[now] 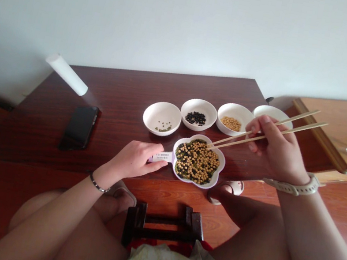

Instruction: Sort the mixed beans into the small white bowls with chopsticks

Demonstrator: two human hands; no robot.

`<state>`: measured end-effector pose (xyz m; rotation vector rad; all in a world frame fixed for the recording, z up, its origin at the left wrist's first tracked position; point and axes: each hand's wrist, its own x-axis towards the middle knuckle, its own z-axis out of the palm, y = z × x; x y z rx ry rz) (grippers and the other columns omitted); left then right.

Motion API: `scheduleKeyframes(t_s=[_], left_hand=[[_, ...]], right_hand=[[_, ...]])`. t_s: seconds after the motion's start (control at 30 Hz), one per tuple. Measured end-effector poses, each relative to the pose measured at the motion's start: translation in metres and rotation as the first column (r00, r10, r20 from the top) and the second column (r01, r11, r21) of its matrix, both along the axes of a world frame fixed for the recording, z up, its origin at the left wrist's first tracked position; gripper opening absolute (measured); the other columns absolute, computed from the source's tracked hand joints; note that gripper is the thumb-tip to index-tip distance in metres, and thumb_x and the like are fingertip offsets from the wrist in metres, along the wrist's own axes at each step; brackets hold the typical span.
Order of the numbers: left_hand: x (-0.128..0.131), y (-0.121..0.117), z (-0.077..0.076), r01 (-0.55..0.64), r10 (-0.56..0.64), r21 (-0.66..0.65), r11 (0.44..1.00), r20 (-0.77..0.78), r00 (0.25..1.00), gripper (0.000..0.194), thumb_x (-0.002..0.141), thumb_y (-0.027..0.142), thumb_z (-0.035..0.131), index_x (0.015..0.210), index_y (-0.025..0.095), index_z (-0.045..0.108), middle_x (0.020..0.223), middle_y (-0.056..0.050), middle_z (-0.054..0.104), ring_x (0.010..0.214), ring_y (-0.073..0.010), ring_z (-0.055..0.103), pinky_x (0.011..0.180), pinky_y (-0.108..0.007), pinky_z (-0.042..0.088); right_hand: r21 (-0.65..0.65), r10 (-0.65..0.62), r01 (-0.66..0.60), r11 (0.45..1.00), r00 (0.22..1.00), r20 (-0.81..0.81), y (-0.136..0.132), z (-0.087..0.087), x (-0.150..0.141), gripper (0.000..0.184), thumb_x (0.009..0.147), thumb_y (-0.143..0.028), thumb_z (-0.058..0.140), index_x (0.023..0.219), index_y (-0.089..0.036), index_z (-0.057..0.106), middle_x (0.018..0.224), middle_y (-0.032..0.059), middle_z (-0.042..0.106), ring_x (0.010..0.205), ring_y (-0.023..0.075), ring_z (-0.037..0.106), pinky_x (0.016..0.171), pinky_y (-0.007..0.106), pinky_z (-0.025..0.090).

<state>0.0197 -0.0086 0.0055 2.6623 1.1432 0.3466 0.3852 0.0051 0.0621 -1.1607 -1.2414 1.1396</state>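
just inside table edge (36,163), left hand (133,158) on dish (223,163)

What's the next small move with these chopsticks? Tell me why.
Probably pinch one yellow bean from the flower-shaped dish: the right hand holds the chopsticks with tips over it, the left hand rests on its handle, and a nearby bowl holds yellow beans.

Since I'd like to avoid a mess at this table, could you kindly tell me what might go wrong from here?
The chopsticks in the right hand reach over the heaped flower-shaped dish, so a slip could scatter beans. The dish also sits near the table edge, with the left hand on its handle; a nudge might tip it.
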Motion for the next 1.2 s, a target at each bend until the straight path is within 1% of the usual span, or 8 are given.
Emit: scheduleKeyframes(t_s=[0.17, 0.37, 0.53, 0.67, 0.77, 0.87, 0.97, 1.2], left_hand=[[0.0, 0.0, 0.0, 0.001, -0.001, -0.001, 1.0, -0.003, 1.0, 0.034, 0.105, 0.049, 0.053, 0.087, 0.021, 0.053, 0.077, 0.0, 0.065, 0.065, -0.0151, 0.058, 0.06, -0.028, 0.03], [0.0, 0.0, -0.001, -0.003, 0.003, -0.006, 1.0, -0.015, 1.0, 0.034, 0.105, 0.05, 0.052, 0.088, 0.021, 0.054, 0.077, 0.0, 0.065, 0.066, -0.0153, 0.058, 0.06, -0.028, 0.03], [0.0, 0.0, -0.001, 0.0, 0.0, -0.003, 1.0, -0.024, 1.0, 0.035, 0.105, 0.051, 0.052, 0.088, 0.021, 0.054, 0.078, 0.0, 0.065, 0.066, -0.0153, 0.058, 0.06, -0.028, 0.03], [-0.001, 0.0, -0.001, 0.001, -0.001, -0.002, 1.0, -0.019, 1.0, 0.034, 0.105, 0.05, 0.052, 0.089, 0.021, 0.054, 0.078, 0.0, 0.065, 0.067, -0.0154, 0.059, 0.06, -0.028, 0.03], [-0.001, 0.0, -0.002, 0.004, -0.005, -0.004, 1.0, -0.012, 1.0, 0.034, 0.106, 0.05, 0.052, 0.088, 0.021, 0.053, 0.078, 0.0, 0.065, 0.066, -0.0151, 0.058, 0.06, -0.028, 0.031], [-0.001, 0.0, -0.002, 0.006, -0.006, 0.006, 1.0, -0.01, 1.0, 0.034, 0.106, 0.05, 0.052, 0.088, 0.021, 0.053, 0.078, 0.0, 0.065, 0.066, -0.0153, 0.059, 0.06, -0.028, 0.03], [-0.001, 0.0, -0.002, 0.005, -0.005, 0.008, 1.0, -0.014, 1.0, 0.034, 0.105, 0.05, 0.052, 0.088, 0.02, 0.053, 0.078, 0.0, 0.066, 0.066, -0.0153, 0.059, 0.06, -0.028, 0.03], [-0.001, 0.001, -0.002, 0.007, -0.007, 0.006, 1.0, -0.017, 1.0, 0.034, 0.105, 0.05, 0.052, 0.089, 0.021, 0.054, 0.078, 0.0, 0.065, 0.066, -0.0152, 0.059, 0.06, -0.028, 0.032]], right_hand=[[0.123, -0.217, 0.237, 0.964, 0.964, -0.154, 0.013, -0.003, 0.019, 0.029, 0.103, -0.029, 0.06, 0.076, -0.017, 0.062, 0.076, 0.0038, 0.057, 0.051, 0.0083, 0.052, 0.039, 0.023, 0.026], [0.209, -0.452, 0.532, 0.821, 0.828, -0.332, 0.034, -0.012, 0.041, 0.035, 0.104, -0.023, 0.053, 0.07, -0.016, 0.061, 0.067, 0.0022, 0.057, 0.044, 0.0081, 0.048, 0.035, 0.019, 0.032], [0.197, -0.504, 0.606, 0.771, 0.769, -0.394, 0.037, -0.009, 0.042, 0.036, 0.105, -0.022, 0.053, 0.07, -0.016, 0.06, 0.065, 0.0018, 0.057, 0.048, 0.0094, 0.05, 0.039, 0.019, 0.038], [0.19, -0.445, 0.532, 0.825, 0.82, -0.36, 0.031, -0.006, 0.034, 0.033, 0.101, -0.023, 0.06, 0.069, -0.015, 0.059, 0.067, 0.002, 0.058, 0.045, 0.0075, 0.05, 0.037, 0.018, 0.031], [0.18, -0.287, 0.34, 0.923, 0.92, -0.266, 0.022, -0.005, 0.026, 0.029, 0.1, -0.028, 0.064, 0.074, -0.015, 0.061, 0.066, 0.0017, 0.057, 0.044, 0.0074, 0.049, 0.035, 0.02, 0.025], [0.091, -0.102, 0.115, 0.989, 0.985, -0.136, 0.012, -0.004, 0.016, 0.029, 0.101, -0.036, 0.065, 0.079, -0.016, 0.064, 0.064, 0.0016, 0.057, 0.046, 0.0079, 0.049, 0.039, 0.02, 0.028], [-0.001, 0.018, -0.018, 1.0, 1.0, 0.002, 0.003, -0.004, 0.005, 0.034, 0.104, -0.045, 0.061, 0.083, -0.018, 0.066, 0.061, 0.0008, 0.056, 0.046, 0.0076, 0.046, 0.041, 0.02, 0.031], [-0.056, 0.164, -0.156, 0.986, 0.973, 0.163, -0.001, -0.011, -0.008, 0.041, 0.105, -0.056, 0.055, 0.084, -0.021, 0.064, 0.056, 0.0014, 0.059, 0.046, 0.0119, 0.051, 0.044, 0.024, 0.038]])
